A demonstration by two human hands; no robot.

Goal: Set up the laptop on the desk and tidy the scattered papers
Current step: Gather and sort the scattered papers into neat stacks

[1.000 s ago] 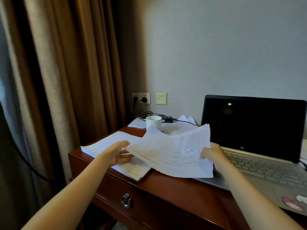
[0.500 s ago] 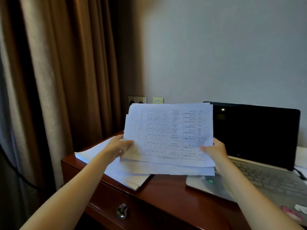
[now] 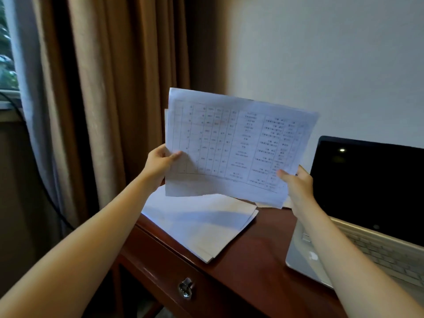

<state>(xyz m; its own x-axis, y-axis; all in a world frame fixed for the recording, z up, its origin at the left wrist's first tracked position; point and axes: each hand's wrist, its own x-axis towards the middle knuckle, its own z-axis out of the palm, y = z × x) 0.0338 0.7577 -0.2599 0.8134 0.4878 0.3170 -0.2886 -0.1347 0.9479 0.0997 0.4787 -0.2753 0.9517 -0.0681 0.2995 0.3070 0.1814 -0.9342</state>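
Sheaf of papers [image 3: 236, 145] mid-frame, upright above surface [image 3: 259, 260] | left grip [image 3: 158, 161] pinches its left edge, right grip [image 3: 296, 187] its lower right corner, likely to square edges | stack [image 3: 199, 228] lies below | laptop [image 3: 367, 191] open, frame right

A: Can you read the held sheets [image 3: 229, 145]?
B: No, the print is too small and blurred. They also hide the far edge of the paper stack [image 3: 202, 226].
A: And the laptop [image 3: 371, 191]?
B: Cut off at the right edge; the right forearm [image 3: 344, 249] covers part of its keyboard [image 3: 385, 253].
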